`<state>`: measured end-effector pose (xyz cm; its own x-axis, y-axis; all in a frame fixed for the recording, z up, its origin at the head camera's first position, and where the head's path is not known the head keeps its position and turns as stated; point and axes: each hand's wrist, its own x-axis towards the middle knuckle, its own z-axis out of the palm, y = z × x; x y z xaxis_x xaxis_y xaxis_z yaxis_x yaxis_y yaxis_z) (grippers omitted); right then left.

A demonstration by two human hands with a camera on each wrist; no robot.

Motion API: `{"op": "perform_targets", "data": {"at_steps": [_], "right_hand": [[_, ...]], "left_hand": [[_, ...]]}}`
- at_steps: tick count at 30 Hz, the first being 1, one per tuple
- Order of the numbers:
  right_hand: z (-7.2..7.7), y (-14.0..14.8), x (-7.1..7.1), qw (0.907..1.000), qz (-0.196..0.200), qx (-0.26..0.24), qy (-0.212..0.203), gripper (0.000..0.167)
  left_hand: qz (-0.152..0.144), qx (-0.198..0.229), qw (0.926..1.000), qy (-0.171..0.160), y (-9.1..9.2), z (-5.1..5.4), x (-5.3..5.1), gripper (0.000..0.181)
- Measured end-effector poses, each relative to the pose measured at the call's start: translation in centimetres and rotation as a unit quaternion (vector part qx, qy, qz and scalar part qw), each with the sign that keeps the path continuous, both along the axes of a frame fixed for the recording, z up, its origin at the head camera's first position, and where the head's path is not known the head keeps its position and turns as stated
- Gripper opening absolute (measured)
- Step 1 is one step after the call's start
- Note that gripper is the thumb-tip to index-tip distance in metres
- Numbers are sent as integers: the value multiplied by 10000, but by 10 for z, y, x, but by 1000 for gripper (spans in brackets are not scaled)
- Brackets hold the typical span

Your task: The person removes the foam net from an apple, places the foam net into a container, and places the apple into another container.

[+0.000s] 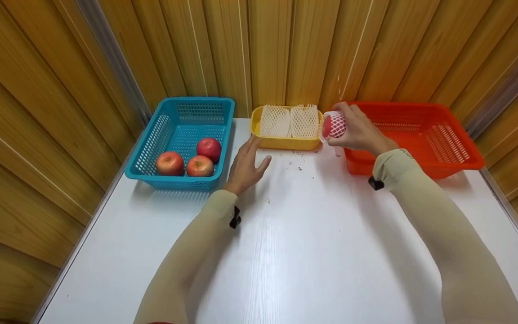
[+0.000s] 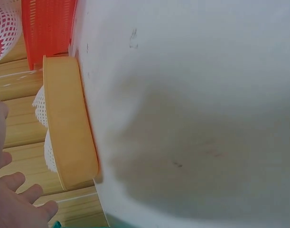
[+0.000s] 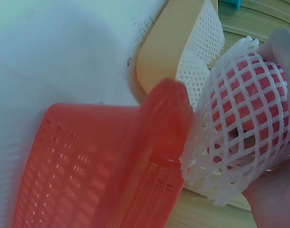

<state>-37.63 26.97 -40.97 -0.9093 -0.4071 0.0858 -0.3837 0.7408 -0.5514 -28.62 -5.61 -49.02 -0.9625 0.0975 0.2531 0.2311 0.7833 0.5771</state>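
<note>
My right hand grips a red apple wrapped in a white foam net sleeve, held up at the left rim of the red basket. In the head view the netted apple hangs between that basket and the yellow tray. White foam nets lie side by side in the yellow tray. My left hand has its fingers extended and holds nothing; its fingertips are by the tray's left front corner. In the left wrist view the fingers are spread apart.
A blue basket stands at the left, with three bare apples in its front right part. Wooden plank walls rise behind and beside the white table. Small dark specks lie in front of the yellow tray.
</note>
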Motion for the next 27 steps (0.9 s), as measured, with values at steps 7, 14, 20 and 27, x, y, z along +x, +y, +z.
{"op": "perform_targets", "data": {"at_steps": [7,14,20,27], "right_hand": [[1,-18,2,9997,216,48,48,89],[-4,-31,4,9997,200,109,-107,91],[-8,-41,4,9994,309,75,-101,89],[-13,-54,4,9991,399,-3,-158,87]], "left_hand": [[105,163,9998,-10,-4,-1,0,66],[316,163,9987,-375,-4,-1,0,68],[484,268,9959,-711,-4,-2,2,73],[520,297,9954,-750,-5,-3,3,71]]}}
